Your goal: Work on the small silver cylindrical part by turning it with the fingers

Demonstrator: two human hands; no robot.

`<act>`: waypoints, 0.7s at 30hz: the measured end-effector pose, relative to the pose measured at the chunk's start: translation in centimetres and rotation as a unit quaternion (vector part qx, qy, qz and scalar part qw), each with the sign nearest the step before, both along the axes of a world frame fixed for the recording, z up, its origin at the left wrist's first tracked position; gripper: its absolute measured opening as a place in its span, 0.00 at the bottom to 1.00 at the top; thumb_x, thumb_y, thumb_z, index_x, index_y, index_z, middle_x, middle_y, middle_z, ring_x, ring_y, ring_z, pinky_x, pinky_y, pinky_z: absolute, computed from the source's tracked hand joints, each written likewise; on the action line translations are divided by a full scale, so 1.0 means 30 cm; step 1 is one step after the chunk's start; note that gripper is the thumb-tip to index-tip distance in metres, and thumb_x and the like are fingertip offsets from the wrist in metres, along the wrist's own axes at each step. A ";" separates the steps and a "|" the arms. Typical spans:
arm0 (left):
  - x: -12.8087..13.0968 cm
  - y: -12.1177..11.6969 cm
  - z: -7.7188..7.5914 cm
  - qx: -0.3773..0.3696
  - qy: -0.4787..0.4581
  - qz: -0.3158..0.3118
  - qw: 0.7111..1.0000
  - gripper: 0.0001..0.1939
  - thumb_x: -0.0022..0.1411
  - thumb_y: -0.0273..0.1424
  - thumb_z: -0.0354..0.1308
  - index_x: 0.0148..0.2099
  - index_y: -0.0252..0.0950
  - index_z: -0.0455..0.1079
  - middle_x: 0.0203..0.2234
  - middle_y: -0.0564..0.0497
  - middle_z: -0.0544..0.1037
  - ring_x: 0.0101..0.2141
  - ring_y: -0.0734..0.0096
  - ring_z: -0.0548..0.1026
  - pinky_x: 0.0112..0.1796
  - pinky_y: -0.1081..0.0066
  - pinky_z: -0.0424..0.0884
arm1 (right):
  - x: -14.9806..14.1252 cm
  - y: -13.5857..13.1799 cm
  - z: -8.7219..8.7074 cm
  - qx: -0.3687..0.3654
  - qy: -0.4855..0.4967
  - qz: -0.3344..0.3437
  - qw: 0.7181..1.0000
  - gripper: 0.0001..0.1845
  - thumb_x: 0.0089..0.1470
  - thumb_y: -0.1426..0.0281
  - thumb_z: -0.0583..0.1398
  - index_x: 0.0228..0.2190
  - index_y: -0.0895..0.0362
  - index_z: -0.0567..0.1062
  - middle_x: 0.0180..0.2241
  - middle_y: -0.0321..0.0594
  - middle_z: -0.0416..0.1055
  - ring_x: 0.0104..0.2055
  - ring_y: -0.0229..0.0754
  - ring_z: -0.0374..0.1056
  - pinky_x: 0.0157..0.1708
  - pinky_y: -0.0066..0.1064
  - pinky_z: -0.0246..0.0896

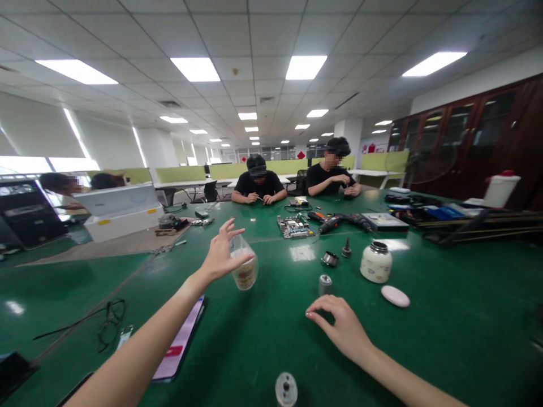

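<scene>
My left hand (223, 253) reaches over a clear plastic cup (246, 277) with brownish contents, its fingers spread and the thumb crossing in front of the cup. Whether the thumb touches the cup, I cannot tell. My right hand (341, 328) hovers above the green table with thumb and index tips brought together. Anything between those tips is too small to make out. Just beyond it stands a small silver cylinder (325, 285). Another metal cylinder, with a dark centre on its top (287, 389), is at the near edge of view.
A cream jar (376, 263) stands uncapped by a pink oval object (395, 296). A circuit board (296, 226) and power drills (339, 221) lie farther back. A tablet (180, 345) is under my left forearm. Two people sit across the table (271, 350); others are at left.
</scene>
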State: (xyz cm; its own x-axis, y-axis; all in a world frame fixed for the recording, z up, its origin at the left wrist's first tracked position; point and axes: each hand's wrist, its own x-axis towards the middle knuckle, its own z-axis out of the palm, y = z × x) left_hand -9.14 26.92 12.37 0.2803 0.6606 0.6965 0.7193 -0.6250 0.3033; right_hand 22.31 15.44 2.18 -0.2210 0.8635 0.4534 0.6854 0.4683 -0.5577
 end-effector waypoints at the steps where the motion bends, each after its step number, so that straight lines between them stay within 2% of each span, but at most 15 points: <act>1: -0.007 0.010 -0.019 -0.013 -0.008 0.000 1.000 0.54 0.48 0.43 0.70 0.67 0.37 0.41 0.55 0.35 0.73 0.63 0.40 0.60 0.57 0.41 0.55 | 0.001 0.001 -0.001 0.000 -0.004 -0.008 1.000 0.04 0.59 0.66 0.63 0.34 0.49 0.80 0.37 0.34 0.79 0.43 0.46 0.72 0.45 0.38 0.60; 6: -0.018 0.053 -0.141 -0.076 -0.060 -0.004 0.995 0.60 0.42 0.42 0.74 0.67 0.37 0.40 0.48 0.37 0.79 0.55 0.45 0.73 0.54 0.46 0.66 | 0.022 0.017 -0.025 -0.010 -0.031 -0.051 0.998 0.05 0.58 0.69 0.63 0.32 0.51 0.81 0.36 0.38 0.78 0.41 0.50 0.71 0.41 0.41 0.60; 9: -0.002 0.073 -0.210 -0.085 -0.098 0.009 0.991 0.57 0.38 0.39 0.76 0.65 0.37 0.49 0.50 0.38 0.77 0.51 0.48 0.76 0.52 0.51 0.70 | 0.028 0.021 -0.038 -0.017 -0.048 -0.055 0.997 0.05 0.57 0.69 0.64 0.32 0.51 0.81 0.35 0.39 0.77 0.41 0.50 0.70 0.40 0.40 0.61; 12: 0.024 0.083 -0.250 -0.079 -0.142 0.041 0.986 0.49 0.39 0.38 0.75 0.61 0.34 0.59 0.50 0.38 0.77 0.50 0.48 0.77 0.51 0.53 0.71 | 0.024 0.019 -0.043 -0.019 -0.060 -0.053 0.997 0.05 0.57 0.69 0.63 0.32 0.50 0.81 0.36 0.39 0.76 0.41 0.50 0.70 0.41 0.41 0.62; 15: 0.045 0.074 -0.250 -0.074 -0.171 0.067 0.980 0.43 0.42 0.35 0.73 0.59 0.32 0.63 0.44 0.41 0.80 0.45 0.51 0.79 0.47 0.54 0.74 | 0.019 0.018 -0.044 -0.020 -0.068 -0.052 0.996 0.06 0.58 0.69 0.63 0.33 0.51 0.81 0.36 0.40 0.76 0.42 0.50 0.69 0.42 0.41 0.62; 17: 0.049 0.044 -0.225 -0.065 -0.184 0.079 0.978 0.38 0.43 0.34 0.71 0.58 0.32 0.66 0.45 0.42 0.80 0.45 0.51 0.79 0.48 0.53 0.74 | 0.020 0.019 -0.045 -0.024 -0.071 -0.053 0.996 0.06 0.58 0.69 0.62 0.32 0.51 0.81 0.36 0.40 0.76 0.42 0.50 0.69 0.41 0.41 0.63; 19: 0.044 -0.017 -0.183 -0.056 -0.194 0.088 0.975 0.35 0.44 0.34 0.69 0.56 0.33 0.68 0.48 0.42 0.79 0.47 0.50 0.78 0.51 0.53 0.72 | 0.021 0.021 -0.047 -0.029 -0.074 -0.053 0.995 0.06 0.59 0.69 0.62 0.33 0.50 0.81 0.37 0.40 0.76 0.42 0.50 0.69 0.42 0.42 0.63; 21: 0.030 -0.116 -0.131 -0.056 -0.198 0.087 0.975 0.35 0.46 0.35 0.69 0.57 0.33 0.67 0.47 0.42 0.80 0.46 0.51 0.79 0.50 0.53 0.72 | 0.022 0.023 -0.049 -0.032 -0.076 -0.051 0.995 0.07 0.59 0.68 0.62 0.33 0.50 0.81 0.38 0.40 0.75 0.42 0.50 0.69 0.44 0.43 0.62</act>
State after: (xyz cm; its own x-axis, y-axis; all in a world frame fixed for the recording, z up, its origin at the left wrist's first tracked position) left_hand -8.25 23.44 8.44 -0.1192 0.7525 0.6477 0.6248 -0.4502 0.6380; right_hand 22.98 16.13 0.71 -0.1927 0.9110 0.3647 0.8062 0.3588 -0.4705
